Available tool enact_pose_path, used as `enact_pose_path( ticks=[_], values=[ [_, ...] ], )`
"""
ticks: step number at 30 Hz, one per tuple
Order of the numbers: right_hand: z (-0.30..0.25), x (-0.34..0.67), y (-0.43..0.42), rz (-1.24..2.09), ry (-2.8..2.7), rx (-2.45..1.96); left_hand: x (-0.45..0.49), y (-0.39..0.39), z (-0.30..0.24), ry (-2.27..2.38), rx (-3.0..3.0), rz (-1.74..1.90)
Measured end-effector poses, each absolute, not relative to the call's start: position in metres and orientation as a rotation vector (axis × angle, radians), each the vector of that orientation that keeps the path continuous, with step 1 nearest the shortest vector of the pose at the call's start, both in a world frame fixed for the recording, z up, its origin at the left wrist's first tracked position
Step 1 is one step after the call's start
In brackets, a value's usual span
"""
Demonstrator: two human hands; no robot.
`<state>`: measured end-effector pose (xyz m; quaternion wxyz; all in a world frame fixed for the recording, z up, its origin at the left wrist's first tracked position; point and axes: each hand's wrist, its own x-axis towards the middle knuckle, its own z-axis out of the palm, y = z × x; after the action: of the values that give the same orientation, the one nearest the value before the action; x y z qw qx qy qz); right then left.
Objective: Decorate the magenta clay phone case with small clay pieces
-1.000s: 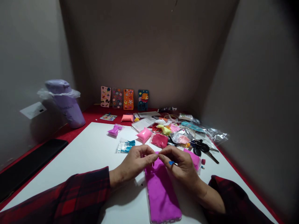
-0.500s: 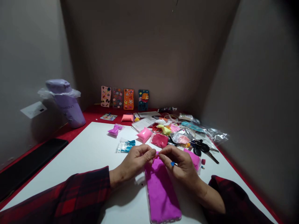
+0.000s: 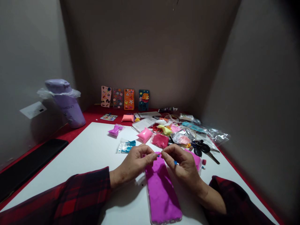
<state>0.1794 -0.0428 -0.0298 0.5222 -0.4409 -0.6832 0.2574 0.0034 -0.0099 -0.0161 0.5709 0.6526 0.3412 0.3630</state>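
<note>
A phone case [image 3: 162,190] covered in smooth magenta clay lies on the white board, under and between my hands. My left hand [image 3: 140,157] is closed, thumb and forefinger pinched at a tiny bit of clay [image 3: 158,155] above the case's far end. Blue shows there, but against the magenta its outline is hard to make out. My right hand [image 3: 182,162] is closed too, its thumb and forefinger tips touching or almost touching that same bit. Against its curled fingers sits a small blue bit of clay [image 3: 175,162].
Clay packets, including a pink one [image 3: 144,135] and a red one [image 3: 160,141], lie beyond my hands. Black-handled scissors [image 3: 203,148] rest to the right. Decorated phone cases [image 3: 129,99] lean on the back wall. At left are a purple wrapped tumbler [image 3: 70,107] and a black slab [image 3: 32,165].
My right fingertips have shifted slightly right, opening a small gap from the left ones. The blue bit in my right hand has moved slightly right and up. The case stays put.
</note>
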Motion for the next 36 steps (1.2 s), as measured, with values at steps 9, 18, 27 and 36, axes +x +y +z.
enact_pose_path(
  ticks=[9,18,27,36],
  values=[
    [-0.03,0.18,-0.043,0.737,-1.608,-1.018,0.002,-0.007,-0.023,0.805,1.51,0.88],
    [-0.032,0.182,-0.043,0.745,-1.634,-1.011,0.001,-0.009,-0.017,0.807,1.612,0.879],
    [-0.032,0.182,-0.043,0.714,-1.651,-1.014,-0.001,-0.008,-0.015,0.866,1.778,0.903],
    [-0.03,0.181,-0.044,0.678,-1.715,-0.999,0.002,-0.01,-0.016,0.81,1.754,0.895]
  ],
)
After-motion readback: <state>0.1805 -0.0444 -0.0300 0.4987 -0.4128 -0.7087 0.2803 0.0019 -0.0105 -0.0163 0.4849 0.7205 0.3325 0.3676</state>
